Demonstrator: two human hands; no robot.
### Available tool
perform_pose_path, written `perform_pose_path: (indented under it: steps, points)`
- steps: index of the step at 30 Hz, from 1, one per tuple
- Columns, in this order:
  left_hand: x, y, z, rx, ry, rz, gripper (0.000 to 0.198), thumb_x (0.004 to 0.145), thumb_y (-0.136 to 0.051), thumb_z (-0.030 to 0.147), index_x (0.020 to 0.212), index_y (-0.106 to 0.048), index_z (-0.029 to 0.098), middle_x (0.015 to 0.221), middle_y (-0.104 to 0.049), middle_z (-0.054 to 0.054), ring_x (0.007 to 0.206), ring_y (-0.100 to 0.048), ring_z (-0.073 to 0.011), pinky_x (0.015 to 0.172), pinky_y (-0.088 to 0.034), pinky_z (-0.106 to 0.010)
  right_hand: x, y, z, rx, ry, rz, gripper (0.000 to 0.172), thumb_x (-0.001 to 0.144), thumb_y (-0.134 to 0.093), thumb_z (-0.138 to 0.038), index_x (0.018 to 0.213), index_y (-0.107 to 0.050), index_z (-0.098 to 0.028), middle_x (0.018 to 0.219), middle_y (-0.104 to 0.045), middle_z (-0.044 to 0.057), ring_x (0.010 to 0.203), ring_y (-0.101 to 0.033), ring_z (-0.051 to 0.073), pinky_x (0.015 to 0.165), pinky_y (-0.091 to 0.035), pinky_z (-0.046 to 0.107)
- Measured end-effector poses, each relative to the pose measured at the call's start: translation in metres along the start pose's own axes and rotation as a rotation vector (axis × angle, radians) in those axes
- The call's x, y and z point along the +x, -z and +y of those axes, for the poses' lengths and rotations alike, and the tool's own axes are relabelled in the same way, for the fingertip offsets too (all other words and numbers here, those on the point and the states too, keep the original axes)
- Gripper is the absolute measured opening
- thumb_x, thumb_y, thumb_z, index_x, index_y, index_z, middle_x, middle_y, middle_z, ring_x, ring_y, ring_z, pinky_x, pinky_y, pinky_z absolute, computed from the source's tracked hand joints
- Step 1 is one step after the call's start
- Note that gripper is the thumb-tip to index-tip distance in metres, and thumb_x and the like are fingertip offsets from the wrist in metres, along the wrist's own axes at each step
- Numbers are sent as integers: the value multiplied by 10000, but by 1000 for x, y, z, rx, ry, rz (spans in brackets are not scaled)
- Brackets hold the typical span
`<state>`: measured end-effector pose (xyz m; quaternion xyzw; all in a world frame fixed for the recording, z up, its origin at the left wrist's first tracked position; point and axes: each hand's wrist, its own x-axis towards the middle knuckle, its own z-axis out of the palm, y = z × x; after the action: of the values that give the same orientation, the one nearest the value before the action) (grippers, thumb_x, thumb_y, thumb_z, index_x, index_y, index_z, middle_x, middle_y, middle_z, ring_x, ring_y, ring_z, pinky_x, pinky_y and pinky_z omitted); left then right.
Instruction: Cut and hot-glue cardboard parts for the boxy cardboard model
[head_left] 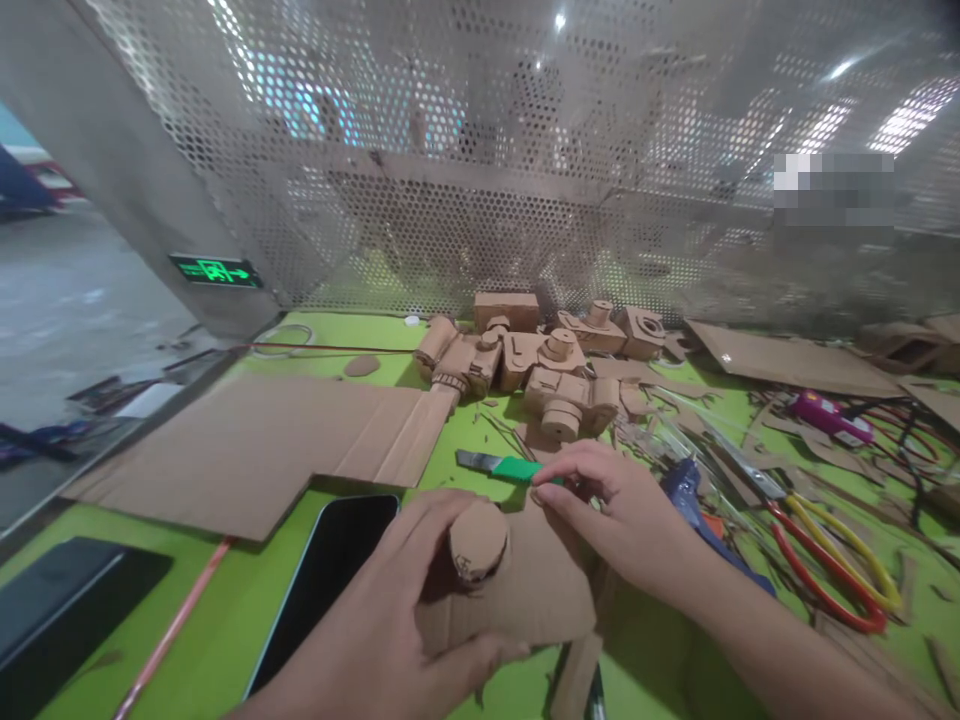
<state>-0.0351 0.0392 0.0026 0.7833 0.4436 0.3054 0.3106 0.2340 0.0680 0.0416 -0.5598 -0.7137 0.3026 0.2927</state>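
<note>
Two hands low in the frame: left hand (405,610) gripping a flat brown cardboard piece topped by a short cardboard cylinder (478,541), right hand (622,515) pinching the green-handled utility knife (501,466) just above, long axis running left-right.

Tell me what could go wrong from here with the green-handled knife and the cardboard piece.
1. The right hand grips the green-handled utility knife with its blade out, pointing toward the left hand; a slip could nick those fingers.
2. The left hand pins the flat cardboard piece with a glued cylinder only at one side, so it may shift.
3. The black phone lies right beside the cardboard and could get scratched.
</note>
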Motion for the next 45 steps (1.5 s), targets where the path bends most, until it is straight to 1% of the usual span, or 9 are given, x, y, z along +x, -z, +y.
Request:
perform_pose_path:
  steps: [8, 18, 23, 30, 35, 38, 40, 42, 45]
  points:
    - [6, 2, 5, 60, -54, 39, 805, 816, -928, 332, 1460, -456, 433, 1331, -728, -41, 1154, -790, -313, 899, -715, -394, -2, 5, 5, -25, 97, 15, 221, 1106, -647, -358, 1146, -858, -305, 1212, -838, 79, 1128, -754, 297, 991, -561, 500]
    - [4, 8, -3, 129, -110, 119, 533, 988, -719, 336, 1473, -538, 461, 1404, -756, -11, 1210, -788, -274, 1004, -683, -378, -6, 4, 3, -103, 278, -38, 188, 1098, -674, -266, 1168, -844, -303, 1243, -833, 74, 1157, -780, 284, 1057, -585, 546]
    - [4, 9, -6, 100, -202, 120, 506, 974, -745, 318, 1441, -590, 433, 1382, -779, 4, 1243, -781, -248, 1060, -655, -321, -5, 4, 1, -92, 381, -31, 140, 1059, -748, -222, 1181, -803, -261, 1230, -860, 62, 1233, -783, 263, 1038, -637, 411]
    - [-5, 16, 4, 227, -428, 154, 481, 1011, -644, 152, 1449, -636, 351, 1345, -789, -56, 1328, -719, -283, 1181, -585, -421, -6, 10, 3, -34, 600, 136, 185, 1051, -747, -143, 1177, -758, -279, 1184, -886, 33, 1120, -832, 187, 1023, -630, 310]
    - [-2, 13, 1, 297, -472, 224, 508, 963, -644, 44, 1356, -693, 362, 1517, -559, -51, 1513, -530, -291, 1319, -421, -472, -6, 11, 3, -48, 626, 227, 220, 1018, -764, -94, 1171, -768, -251, 1121, -888, 62, 1073, -840, 183, 1003, -637, 286]
    - [0, 15, -2, 192, -302, 180, 561, 938, -806, 216, 1440, -626, 389, 1629, -471, -68, 1519, -542, -339, 1264, -498, -478, -6, 9, 3, -48, 640, 236, 222, 1008, -767, -80, 1153, -771, -248, 1088, -888, 58, 1056, -844, 183, 1005, -642, 285]
    - [0, 19, -2, 88, -206, 160, 885, 766, -1004, 485, 1522, -551, 399, 1668, -439, -102, 1501, -562, -392, 1221, -544, -501, -6, 8, 3, -47, 658, 228, 232, 1003, -773, -72, 1157, -769, -245, 1097, -884, 57, 1055, -842, 178, 1008, -644, 281]
    - [1, 25, -1, -18, -168, 128, 1092, 646, -1003, 711, 1570, -516, 393, 1694, -424, -129, 1515, -538, -450, 1226, -528, -564, -7, 7, 3, -43, 683, 212, 243, 999, -774, -64, 1165, -765, -241, 1113, -879, 57, 1055, -839, 170, 1013, -645, 274]
    - [2, 29, -1, -126, -100, 112, 858, 880, -722, 849, 1590, -512, 416, 1709, -457, -99, 1558, -492, -430, 1282, -450, -593, -8, 7, 4, -41, 715, 194, 258, 991, -775, -48, 1170, -760, -232, 1117, -876, 57, 1051, -835, 161, 1014, -643, 264]
